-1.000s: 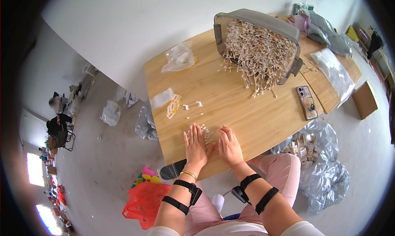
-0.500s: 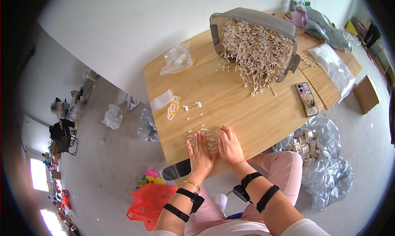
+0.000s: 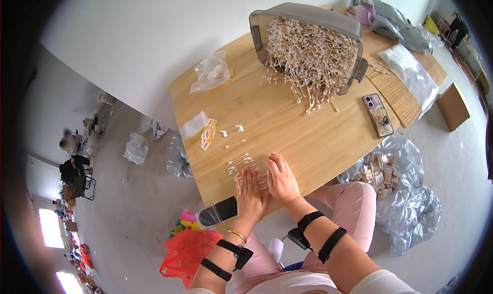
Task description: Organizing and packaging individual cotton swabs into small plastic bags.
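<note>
My left hand (image 3: pixel 250 194) lies flat near the table's front edge, fingers stretched out over a row of cotton swabs (image 3: pixel 239 163). Part of that row is covered by the fingers; the far swabs show past the fingertips. Close beside it, my right hand (image 3: pixel 282 182) rests with its fingers apart and slightly bent at the right end of the row. I see nothing gripped in either hand. Farther off lie one loose swab (image 3: pixel 235 143) and a small group of swabs (image 3: pixel 232 131). Yellow-and-white printed slips (image 3: pixel 208 134) are left of these.
A grey translucent bin (image 3: pixel 318 14) lies tipped on its side, a heap of swabs (image 3: pixel 310 55) spilling out. A phone (image 3: pixel 378 115) is at the right edge. A clear plastic bag (image 3: pixel 210 72) sits far left, a dark flat strip (image 3: pixel 218 212) near left. Small packs (image 3: pixel 380 173) fill a floor bag.
My left hand has drawn slightly back toward me and right, so more of the swab row shows beyond its fingertips. The right hand has hardly moved. The whole view has shifted a little.
</note>
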A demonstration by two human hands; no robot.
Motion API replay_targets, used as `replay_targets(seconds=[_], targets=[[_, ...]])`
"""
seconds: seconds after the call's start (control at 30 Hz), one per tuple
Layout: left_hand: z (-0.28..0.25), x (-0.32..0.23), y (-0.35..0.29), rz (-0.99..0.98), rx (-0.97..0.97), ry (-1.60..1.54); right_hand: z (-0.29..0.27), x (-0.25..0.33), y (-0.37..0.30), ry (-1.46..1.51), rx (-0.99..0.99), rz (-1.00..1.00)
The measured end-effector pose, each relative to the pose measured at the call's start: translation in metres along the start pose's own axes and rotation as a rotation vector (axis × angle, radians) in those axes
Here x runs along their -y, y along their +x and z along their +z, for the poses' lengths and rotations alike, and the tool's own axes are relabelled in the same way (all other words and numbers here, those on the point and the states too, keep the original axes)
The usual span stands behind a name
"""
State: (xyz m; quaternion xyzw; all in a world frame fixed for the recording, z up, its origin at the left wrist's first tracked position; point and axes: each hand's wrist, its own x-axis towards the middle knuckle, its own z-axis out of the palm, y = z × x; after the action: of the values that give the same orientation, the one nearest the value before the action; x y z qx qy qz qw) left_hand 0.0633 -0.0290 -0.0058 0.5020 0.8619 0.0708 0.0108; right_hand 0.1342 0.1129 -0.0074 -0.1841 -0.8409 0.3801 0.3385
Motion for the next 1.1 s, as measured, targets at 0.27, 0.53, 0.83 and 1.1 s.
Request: replay_targets(seconds=[0.27,0.53,0.83,1.1], targets=[[0.001,-0.011,-0.023,0.012,0.041,-0.099,-0.002,0.002,0.000,-0.019,0.013,0.028],[0.003,0.005,0.002,0.005,-0.026,-0.004,0.001,0.001,0.000,-0.026,-0.009,0.013],[0.002,-0.002,-0.009,0.009,0.016,-0.038,-0.001,0.002,0.001,-0.024,-0.018,0.008],[-0.007,0.029,0.031,-0.117,-0.103,-0.079,0.001,-0.001,0.001,-0.015,-0.011,0.013]])
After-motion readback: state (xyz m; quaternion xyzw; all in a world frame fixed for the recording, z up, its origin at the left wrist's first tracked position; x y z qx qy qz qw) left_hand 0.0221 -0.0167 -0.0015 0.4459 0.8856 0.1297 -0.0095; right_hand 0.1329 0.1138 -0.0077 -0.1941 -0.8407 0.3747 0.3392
